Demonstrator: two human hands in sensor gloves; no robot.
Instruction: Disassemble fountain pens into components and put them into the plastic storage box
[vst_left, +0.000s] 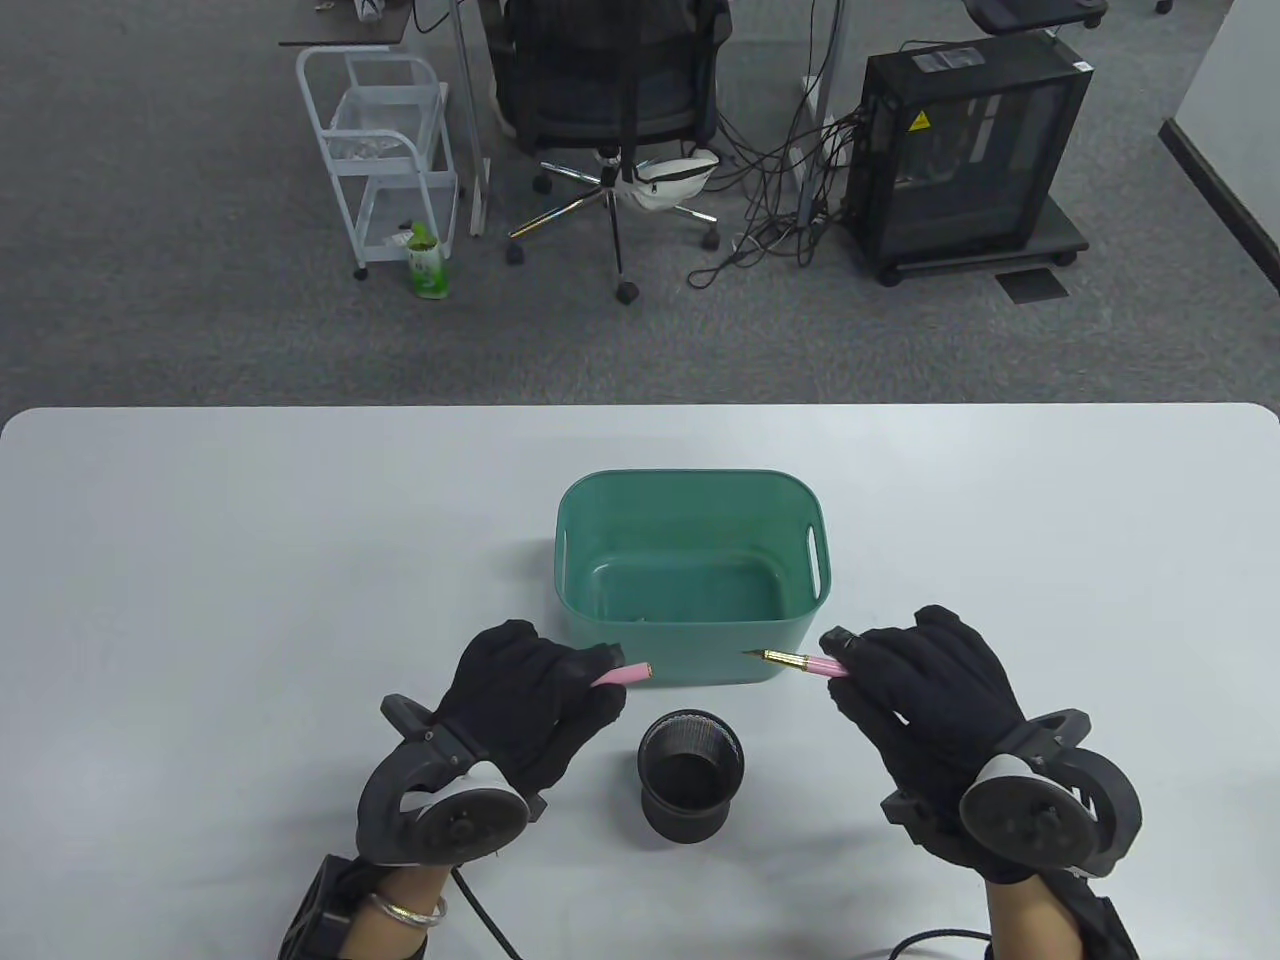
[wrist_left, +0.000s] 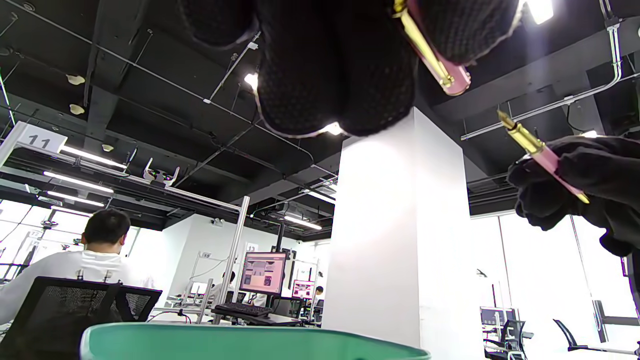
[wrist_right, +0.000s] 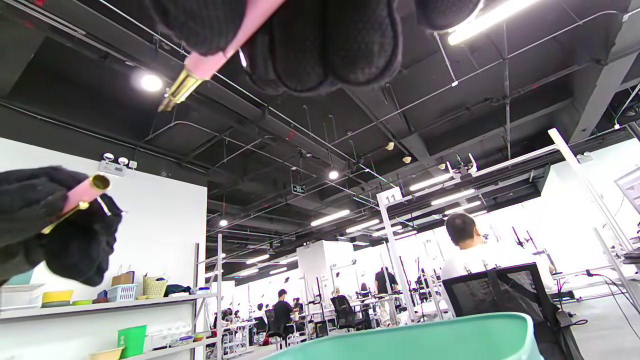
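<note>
Two gloved hands holding a pulled-apart pink pen

Left hand grips the cap — right hand grips the pen body, nib bare beyond its fingertips, near a green box.

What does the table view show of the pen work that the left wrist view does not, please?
Only the table view shows the black mesh pen holder standing near the green storage box, the box's inside, and the white table. Only the left wrist view shows the gold clip on the pink cap and, behind, an office ceiling and a seated person. Both show the left hand gripping the cap, the right hand gripping the pink pen body with its gold nib bare, and the two parts apart.
</note>
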